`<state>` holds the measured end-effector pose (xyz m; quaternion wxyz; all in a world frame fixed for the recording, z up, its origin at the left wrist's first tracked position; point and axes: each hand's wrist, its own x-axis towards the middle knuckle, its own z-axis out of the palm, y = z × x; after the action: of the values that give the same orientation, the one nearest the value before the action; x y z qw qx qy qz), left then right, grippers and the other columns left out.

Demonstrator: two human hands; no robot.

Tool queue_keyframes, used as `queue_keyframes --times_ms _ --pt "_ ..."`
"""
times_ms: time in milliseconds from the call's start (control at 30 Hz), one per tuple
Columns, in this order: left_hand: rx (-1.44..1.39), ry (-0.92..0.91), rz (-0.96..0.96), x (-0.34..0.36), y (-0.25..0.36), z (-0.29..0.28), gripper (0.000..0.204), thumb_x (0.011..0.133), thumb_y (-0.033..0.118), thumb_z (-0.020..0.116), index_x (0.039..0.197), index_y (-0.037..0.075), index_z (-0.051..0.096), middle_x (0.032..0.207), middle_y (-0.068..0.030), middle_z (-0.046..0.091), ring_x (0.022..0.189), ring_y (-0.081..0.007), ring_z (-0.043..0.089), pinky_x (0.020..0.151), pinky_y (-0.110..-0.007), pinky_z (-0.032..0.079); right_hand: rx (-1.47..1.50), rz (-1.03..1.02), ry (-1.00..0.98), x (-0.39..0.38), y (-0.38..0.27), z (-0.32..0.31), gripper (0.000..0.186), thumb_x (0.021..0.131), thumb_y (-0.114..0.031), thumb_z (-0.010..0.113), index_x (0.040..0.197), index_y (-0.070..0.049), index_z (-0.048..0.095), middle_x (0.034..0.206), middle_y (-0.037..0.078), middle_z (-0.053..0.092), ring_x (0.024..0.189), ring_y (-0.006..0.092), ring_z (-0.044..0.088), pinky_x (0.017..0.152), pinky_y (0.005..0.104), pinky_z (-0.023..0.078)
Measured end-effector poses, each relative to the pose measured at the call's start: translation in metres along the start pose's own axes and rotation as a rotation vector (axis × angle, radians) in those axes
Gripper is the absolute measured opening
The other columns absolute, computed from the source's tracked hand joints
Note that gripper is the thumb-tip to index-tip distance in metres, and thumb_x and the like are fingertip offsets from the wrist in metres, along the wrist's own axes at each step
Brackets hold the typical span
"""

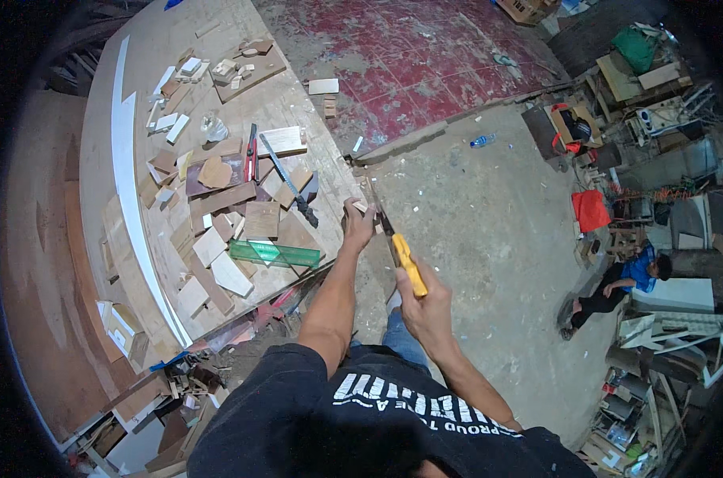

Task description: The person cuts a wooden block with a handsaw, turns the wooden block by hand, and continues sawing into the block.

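Note:
My left hand (357,225) grips a small pale wood piece (362,208) at the right edge of the plywood bench (162,319). My right hand (423,301) is closed round the yellow handle (407,253) of a handsaw, whose narrow blade (381,213) reaches up beside the wood piece, close to my left fingers. On the bench to the left lie many wood offcuts (262,219), a green clear ruler (274,253), a steel blade with a dark handle (290,179) and a red tool (252,155).
Dirty concrete floor (489,223) meets raised red tiles (425,72) behind. A person in blue (640,267) sits at the right among boards and scrap (696,319). A plastic bottle (483,141) lies on the floor, near a red bag (590,211). A brown sheet (51,279) is at the far left.

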<state>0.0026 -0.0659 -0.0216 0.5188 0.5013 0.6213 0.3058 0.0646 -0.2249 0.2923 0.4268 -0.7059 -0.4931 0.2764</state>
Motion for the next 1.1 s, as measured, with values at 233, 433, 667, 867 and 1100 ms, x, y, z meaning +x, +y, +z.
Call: queue_keyframes --times_ms 233,433,667,867,1100 --pt "-0.104 -0.101 -0.028 -0.017 0.028 0.001 0.051 0.091 0.036 0.061 0.125 0.007 0.036 0.116 -0.0292 0.054 0.100 -0.0438 0.059 0.088 -0.049 0.047 0.038 0.153 -0.044 0.005 0.001 -0.016 0.038 0.094 -0.022 0.062 0.119 0.007 0.059 0.080 0.019 0.064 0.072 0.0215 0.065 0.062 0.0309 0.049" --pt "0.045 0.021 0.096 -0.002 0.013 -0.002 0.051 0.091 0.035 0.063 0.125 0.008 0.036 0.114 -0.0281 0.055 0.094 -0.0405 0.063 0.079 -0.048 0.051 -0.010 -0.008 -0.003 0.026 0.006 0.004 0.038 0.094 -0.022 0.064 0.119 0.007 0.060 0.084 0.015 0.067 0.070 0.0123 0.062 0.063 0.0268 0.049" --pt "-0.027 -0.053 0.049 -0.012 0.026 0.005 0.052 0.090 0.036 0.064 0.124 0.008 0.038 0.114 -0.0295 0.055 0.100 -0.0454 0.059 0.086 -0.049 0.047 -0.040 0.226 -0.072 0.038 0.005 0.002 0.040 0.092 -0.020 0.063 0.119 0.009 0.058 0.084 0.029 0.066 0.077 0.0328 0.071 0.065 0.0370 0.053" --pt "-0.056 -0.087 0.000 -0.033 0.069 -0.003 0.052 0.090 0.035 0.064 0.125 0.007 0.036 0.111 -0.0310 0.055 0.098 -0.0449 0.060 0.085 -0.050 0.047 -0.028 0.280 -0.024 0.015 -0.001 0.001 0.040 0.094 -0.020 0.062 0.126 0.006 0.057 0.102 0.022 0.069 0.092 0.0186 0.067 0.079 0.0308 0.051" --pt "-0.009 -0.054 0.064 -0.020 0.037 0.002 0.052 0.089 0.034 0.064 0.124 0.006 0.037 0.113 -0.0306 0.054 0.103 -0.0453 0.056 0.088 -0.050 0.044 -0.036 0.172 0.037 -0.003 0.008 0.002 0.039 0.094 -0.019 0.063 0.123 0.007 0.058 0.092 0.017 0.070 0.078 0.0162 0.064 0.070 0.0301 0.051"
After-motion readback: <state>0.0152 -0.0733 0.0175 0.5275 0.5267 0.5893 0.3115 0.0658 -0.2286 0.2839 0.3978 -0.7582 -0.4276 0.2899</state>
